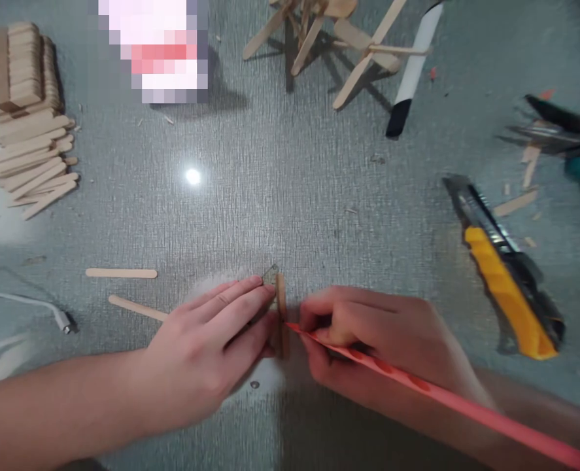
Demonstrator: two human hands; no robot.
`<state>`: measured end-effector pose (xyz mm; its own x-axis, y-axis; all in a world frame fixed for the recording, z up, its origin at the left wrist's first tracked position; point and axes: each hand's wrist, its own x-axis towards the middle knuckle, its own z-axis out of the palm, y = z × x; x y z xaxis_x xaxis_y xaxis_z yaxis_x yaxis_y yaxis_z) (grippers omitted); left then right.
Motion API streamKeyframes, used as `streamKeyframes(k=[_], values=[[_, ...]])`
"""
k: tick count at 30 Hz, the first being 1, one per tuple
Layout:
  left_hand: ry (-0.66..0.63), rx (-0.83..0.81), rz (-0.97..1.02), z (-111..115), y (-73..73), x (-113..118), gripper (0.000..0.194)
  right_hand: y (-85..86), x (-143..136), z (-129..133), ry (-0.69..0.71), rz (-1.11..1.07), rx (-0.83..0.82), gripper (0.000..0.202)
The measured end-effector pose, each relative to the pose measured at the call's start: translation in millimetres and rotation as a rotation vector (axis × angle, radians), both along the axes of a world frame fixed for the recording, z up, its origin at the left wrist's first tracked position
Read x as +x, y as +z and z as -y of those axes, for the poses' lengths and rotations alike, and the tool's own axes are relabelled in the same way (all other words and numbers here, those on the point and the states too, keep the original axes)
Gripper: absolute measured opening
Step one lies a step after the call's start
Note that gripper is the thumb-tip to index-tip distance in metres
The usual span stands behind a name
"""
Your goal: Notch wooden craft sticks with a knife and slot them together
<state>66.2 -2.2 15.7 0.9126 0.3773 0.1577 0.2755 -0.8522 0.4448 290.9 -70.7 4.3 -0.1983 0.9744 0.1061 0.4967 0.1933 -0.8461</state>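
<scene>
My left hand [216, 327] lies palm down with its fingers together, holding a wooden craft stick [281, 307] upright in the view. Under its fingertips shows the corner of a thin, see-through piece with dark marks [270, 276]; most of that is covered. A long red pencil [392, 373] is pinched in my right hand [368, 327], its tip touching or very near the stick's middle. Left of my left hand lie two loose craft sticks, one level stick [121, 273] and one slanted stick [137, 309], the latter partly behind the hand.
A banded bundle of craft sticks [25, 65] and a loose pile [39, 157] lie at upper left. A blurred-out object [167, 59] and a stick structure [363, 59] stand at the back. Rightward are a white-and-black pen-like object [417, 62], a yellow cutter [505, 281], pliers-like tools [564, 131] and scraps. A white cable [29, 299] lies left.
</scene>
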Motion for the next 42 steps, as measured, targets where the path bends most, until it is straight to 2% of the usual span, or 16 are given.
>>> streamKeyframes(k=[7,10,17,21,22,24,26,30,35,42], values=[[0.007,0.066,0.051,-3,-4.2,0,0.026,-5.7,0,0,-0.025,-0.063,0.037,0.027],[0.016,0.150,0.048,-1,-4.1,-2,0.031,-7.4,1,0,-0.004,-0.088,0.072,0.025],[0.041,0.406,0.059,17,-3.1,-3,0.020,-13.6,1,2,-0.055,-0.042,0.038,0.024],[0.015,0.492,0.098,38,6.2,-6,0.022,-11.8,3,3,-0.049,-0.057,0.065,0.022],[-0.018,0.497,0.114,44,10.2,-7,0.023,-11.0,3,3,-0.052,-0.062,0.071,0.021],[-0.177,0.465,0.115,58,18.9,-9,0.024,-9.9,4,3,-0.071,-0.066,0.074,0.021],[-0.257,0.391,0.087,67,26.2,-11,0.021,-9.7,5,3,-0.090,-0.079,0.072,0.021],[-0.155,0.362,-0.009,64,32.5,-11,0.014,-12.3,6,3,-0.159,-0.197,0.029,0.020],[-0.197,0.347,-0.143,50,29.4,-7,0.008,-20.4,7,2,-0.229,-0.442,-0.048,0.017],[-0.175,0.315,-0.230,44,26.1,-3,0.009,-21.9,9,1,-0.186,-0.420,-0.012,0.032]])
